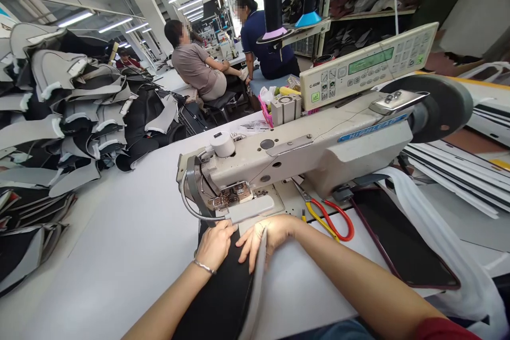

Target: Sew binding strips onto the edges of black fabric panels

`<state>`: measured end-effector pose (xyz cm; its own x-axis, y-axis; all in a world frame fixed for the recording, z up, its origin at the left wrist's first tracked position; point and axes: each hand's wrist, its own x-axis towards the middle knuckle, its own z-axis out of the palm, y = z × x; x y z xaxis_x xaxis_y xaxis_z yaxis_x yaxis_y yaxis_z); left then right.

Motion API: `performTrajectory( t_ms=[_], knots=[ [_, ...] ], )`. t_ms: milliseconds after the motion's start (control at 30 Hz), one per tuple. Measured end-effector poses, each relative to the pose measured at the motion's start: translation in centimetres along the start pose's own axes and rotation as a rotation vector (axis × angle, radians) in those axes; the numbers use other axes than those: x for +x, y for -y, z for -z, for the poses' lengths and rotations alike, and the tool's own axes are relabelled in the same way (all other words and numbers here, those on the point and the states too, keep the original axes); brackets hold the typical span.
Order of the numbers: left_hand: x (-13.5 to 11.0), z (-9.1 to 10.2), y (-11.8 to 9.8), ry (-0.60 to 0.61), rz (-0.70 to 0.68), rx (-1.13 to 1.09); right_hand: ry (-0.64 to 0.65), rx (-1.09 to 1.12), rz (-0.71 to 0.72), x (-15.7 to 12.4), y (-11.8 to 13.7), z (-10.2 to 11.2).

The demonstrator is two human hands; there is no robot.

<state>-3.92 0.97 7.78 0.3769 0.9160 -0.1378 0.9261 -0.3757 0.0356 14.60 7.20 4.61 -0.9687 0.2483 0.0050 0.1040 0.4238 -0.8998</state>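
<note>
Arguably, the first risk is at the left hand [215, 247]: it rests so near the sewing machine [274, 156] that its fingers could be caught if they slid further under. Uneven pressure from the two hands could skew the black piece [217, 297], which lies on the worktop [131, 239] with its far end at the machine's head. Its raised grey edge [258, 284] could buckle by the right hand [265, 236]. Farther right, a sweep of the forearm [342, 271] could knock the scissors [322, 222].

The left hand is palm down, fingers bent onto the piece. The right wrist arches, fingers spread and pointing down across the edge; its thumb is hidden, and whether either hand pinches or merely presses cannot be told.
</note>
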Motion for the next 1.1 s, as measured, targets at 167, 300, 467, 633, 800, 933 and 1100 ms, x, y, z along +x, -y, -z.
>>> performTrajectory(
  t_ms=[167, 300, 467, 633, 800, 933, 1100],
  knots=[
    [-0.5, -0.1, -0.2, -0.042, -0.049, 0.025, 0.062, 0.187, -0.011, 0.0, 0.3, -0.9],
    [-0.8, -0.8, -0.2, -0.12, -0.08, 0.031, -0.035, 0.177, -0.049, -0.3, 0.3, -1.7],
    [-0.5, -1.6, 0.0, -0.216, -0.128, 0.088, 0.004, 0.06, -0.045, -0.2, -0.1, -1.5],
    [0.7, -1.2, 0.5, -0.256, -0.136, 0.102, -0.056, 0.177, -0.027, 0.3, -1.4, -1.1],
    [1.9, -1.5, 1.2, -0.244, -0.103, 0.152, -0.188, 0.292, -0.076, 0.1, -1.9, -0.8],
    [2.4, -2.4, 2.1, -0.25, -0.085, 0.141, -0.31, 0.206, -0.085, 0.1, -1.8, -0.7],
    [2.5, -3.0, 2.7, -0.252, -0.121, 0.195, -0.389, 0.028, -0.113, 0.4, -1.9, -1.3]
  ],
)
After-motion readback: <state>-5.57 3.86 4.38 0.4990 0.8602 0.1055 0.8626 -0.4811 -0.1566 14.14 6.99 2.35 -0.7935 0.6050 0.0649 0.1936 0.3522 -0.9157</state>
